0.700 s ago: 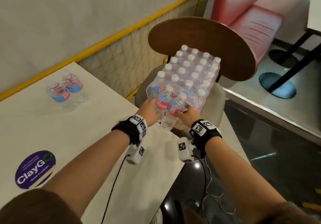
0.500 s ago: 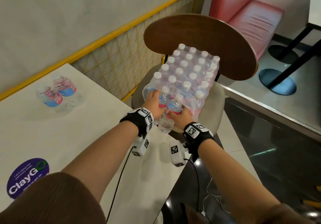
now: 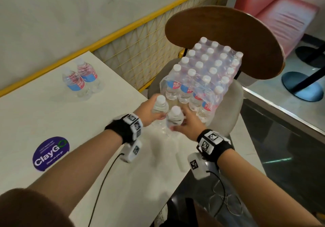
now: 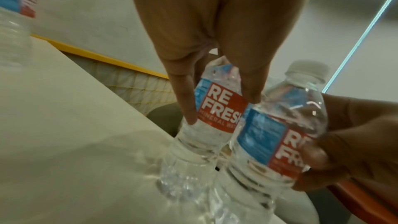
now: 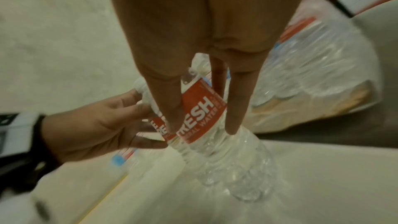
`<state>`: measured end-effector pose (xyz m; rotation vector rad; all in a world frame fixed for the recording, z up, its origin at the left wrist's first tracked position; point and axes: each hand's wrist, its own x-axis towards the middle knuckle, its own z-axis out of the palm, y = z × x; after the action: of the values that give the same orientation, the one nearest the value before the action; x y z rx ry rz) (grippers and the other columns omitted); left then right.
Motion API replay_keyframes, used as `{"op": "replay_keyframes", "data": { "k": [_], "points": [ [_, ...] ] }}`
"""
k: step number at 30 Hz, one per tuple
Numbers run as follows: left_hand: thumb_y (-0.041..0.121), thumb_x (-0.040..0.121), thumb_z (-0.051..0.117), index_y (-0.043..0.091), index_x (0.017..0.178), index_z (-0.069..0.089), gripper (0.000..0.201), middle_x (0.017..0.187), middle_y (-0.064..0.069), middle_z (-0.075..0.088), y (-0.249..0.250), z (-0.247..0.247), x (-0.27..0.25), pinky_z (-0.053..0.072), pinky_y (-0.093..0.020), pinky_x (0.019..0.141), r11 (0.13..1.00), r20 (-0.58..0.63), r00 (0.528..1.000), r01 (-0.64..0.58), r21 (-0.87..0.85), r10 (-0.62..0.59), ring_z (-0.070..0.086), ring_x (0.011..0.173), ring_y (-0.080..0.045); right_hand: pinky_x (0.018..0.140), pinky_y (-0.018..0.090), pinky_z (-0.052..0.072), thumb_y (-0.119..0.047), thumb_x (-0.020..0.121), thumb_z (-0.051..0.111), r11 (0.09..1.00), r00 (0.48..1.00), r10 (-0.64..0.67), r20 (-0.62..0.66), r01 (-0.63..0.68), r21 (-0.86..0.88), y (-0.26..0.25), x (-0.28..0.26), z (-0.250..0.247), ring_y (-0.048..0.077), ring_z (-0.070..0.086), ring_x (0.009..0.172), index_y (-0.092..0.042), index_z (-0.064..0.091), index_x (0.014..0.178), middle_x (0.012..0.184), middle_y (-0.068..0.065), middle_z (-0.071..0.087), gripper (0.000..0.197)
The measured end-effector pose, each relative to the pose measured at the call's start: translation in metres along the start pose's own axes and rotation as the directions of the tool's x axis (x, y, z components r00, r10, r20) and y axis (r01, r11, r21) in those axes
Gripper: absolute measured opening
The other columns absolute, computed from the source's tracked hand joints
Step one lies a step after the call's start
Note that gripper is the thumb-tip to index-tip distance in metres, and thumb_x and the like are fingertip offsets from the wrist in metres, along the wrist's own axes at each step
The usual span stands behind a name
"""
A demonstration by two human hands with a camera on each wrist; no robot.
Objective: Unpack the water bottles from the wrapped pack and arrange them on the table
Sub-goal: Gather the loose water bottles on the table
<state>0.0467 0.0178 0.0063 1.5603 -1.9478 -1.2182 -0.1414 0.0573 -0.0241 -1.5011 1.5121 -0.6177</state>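
Head view. 2 water bottles are out of the wrapped pack point(image 3: 202, 79) and held side by side over the tabletop point(image 3: 52, 117) edge, their bases low over it; whether they touch it cannot be told. The left hand point(image 3: 149, 111) grips the left bottle point(image 3: 160, 106), fingers and thumb curled round its red and blue label. The right hand point(image 3: 188, 124) grips the right bottle point(image 3: 174, 117) the same way. The 2 held bottles are just beside each other, at 7 o'clock from the pack.

The wrapped pack stands on the seat of a chair point(image 3: 233, 93), at 1 o'clock from the hands, its clear film torn open on the near side; rows of white caps show under the film on top. The chair's round wooden back point(image 3: 246, 33) rises behind the pack at 12 o'clock.

2 more bottles point(image 3: 79, 80) stand upright, touching or nearly so, on the tabletop at 10 o'clock from the hands, well apart from them. A round purple sticker point(image 3: 51, 153) lies on the tabletop at 8 o'clock. A yellow mesh railing point(image 3: 140, 50) runs along the tabletop's far edge. A red bench point(image 3: 281, 12) stands at 1 o'clock beyond the chair.
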Motion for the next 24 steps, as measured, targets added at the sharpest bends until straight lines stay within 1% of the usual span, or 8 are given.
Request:
{"op": "replay_keyframes", "data": {
  "k": [4, 7, 12, 15, 17, 19, 21, 24],
  "points": [
    [0.024, 0.077, 0.077, 0.034, 0.125, 0.041, 0.061, 0.119, 0.003, 0.056, -0.046, -0.029, -0.053, 0.042, -0.034, 0.099, 0.998, -0.023, 0.998, 0.063, -0.029, -0.064, 0.054, 0.112, -0.019, 0.098, 0.043, 0.046, -0.022, 0.067, 0.083, 0.984, 0.974, -0.117, 0.192, 0.140, -0.111, -0.026, -0.028, 0.054, 0.023, 0.054, 0.113, -0.026, 0.043, 0.133, 0.127, 0.006, 0.054, 0.078],
    [0.035, 0.069, 0.080, 0.041, 0.115, 0.044, 0.059, 0.117, 0.005, 0.058, -0.070, -0.055, -0.098, 0.044, -0.032, 0.095, 0.992, -0.077, 0.991, 0.103, -0.069, -0.108, 0.057, 0.105, -0.014, 0.103, 0.037, 0.041, -0.020, 0.071, 0.080, 0.971, 0.918, -0.141, 0.370, 0.201, -0.130, -0.053, -0.047, 0.106, 0.029, 0.050, 0.117, -0.028, 0.039, 0.138, 0.129, 0.011, 0.049, 0.079],
    [0.019, 0.075, 0.078, 0.052, 0.106, 0.042, 0.058, 0.118, 0.003, 0.056, -0.101, -0.085, -0.146, 0.045, -0.033, 0.093, 0.974, -0.095, 0.970, 0.218, -0.062, -0.223, 0.057, 0.111, -0.024, 0.095, 0.033, 0.042, -0.014, 0.076, 0.076, 0.958, 0.823, -0.183, 0.538, 0.271, -0.089, -0.089, -0.071, 0.172, 0.033, 0.054, 0.106, -0.026, 0.037, 0.138, 0.124, 0.014, 0.045, 0.074],
    [0.052, 0.055, 0.074, 0.054, 0.114, 0.040, 0.068, 0.128, 0.004, 0.052, -0.107, -0.094, -0.170, 0.043, -0.036, 0.101, 0.957, -0.078, 0.955, 0.281, -0.073, -0.286, 0.050, 0.122, -0.022, 0.099, 0.034, 0.042, -0.015, 0.076, 0.075, 0.951, 0.796, -0.188, 0.575, 0.294, -0.096, -0.098, -0.078, 0.193, 0.030, 0.052, 0.111, -0.028, 0.034, 0.140, 0.129, 0.012, 0.042, 0.077],
    [0.053, 0.058, 0.079, 0.042, 0.135, 0.035, 0.090, 0.145, 0.004, 0.038, -0.105, -0.098, -0.178, 0.033, -0.034, 0.109, 0.957, -0.144, 0.946, 0.285, -0.061, -0.291, 0.036, 0.135, -0.018, 0.103, 0.034, 0.039, -0.021, 0.075, 0.076, 0.947, 0.785, -0.186, 0.591, 0.302, -0.104, -0.097, -0.077, 0.192, 0.027, 0.047, 0.120, -0.030, 0.030, 0.143, 0.135, 0.010, 0.041, 0.082],
    [0.037, 0.071, 0.079, 0.026, 0.144, 0.030, 0.089, 0.149, 0.001, 0.031, -0.086, -0.105, -0.185, 0.027, -0.031, 0.111, 0.978, -0.353, 0.916, 0.210, 0.015, -0.192, 0.030, 0.138, -0.017, 0.105, 0.034, 0.038, -0.030, 0.076, 0.077, 0.956, 0.809, -0.171, 0.563, 0.274, -0.104, -0.092, -0.069, 0.174, 0.022, 0.044, 0.125, -0.030, 0.032, 0.142, 0.137, 0.008, 0.042, 0.080],
    [0.027, 0.078, 0.073, 0.026, 0.138, 0.037, 0.070, 0.142, -0.002, 0.039, -0.057, -0.110, -0.193, 0.035, -0.036, 0.109, 0.989, -0.535, 0.845, 0.064, 0.137, 0.019, 0.038, 0.132, -0.019, 0.101, 0.033, 0.043, -0.031, 0.080, 0.074, 0.973, 0.886, -0.110, 0.451, 0.188, -0.134, -0.083, -0.055, 0.142, 0.022, 0.047, 0.124, -0.023, 0.042, 0.138, 0.135, 0.007, 0.046, 0.067],
    [0.019, 0.084, 0.067, 0.032, 0.120, 0.047, 0.043, 0.120, 0.008, 0.055, -0.004, -0.099, -0.199, 0.047, -0.017, 0.091, 0.985, -0.558, 0.813, -0.124, 0.117, 0.169, 0.052, 0.114, -0.004, 0.096, 0.031, 0.047, -0.025, 0.084, 0.070, 0.990, 0.981, 0.006, 0.191, 0.021, -0.140, -0.065, -0.030, 0.080, 0.024, 0.055, 0.118, -0.015, 0.048, 0.133, 0.135, 0.006, 0.050, 0.055]
  ]
}}
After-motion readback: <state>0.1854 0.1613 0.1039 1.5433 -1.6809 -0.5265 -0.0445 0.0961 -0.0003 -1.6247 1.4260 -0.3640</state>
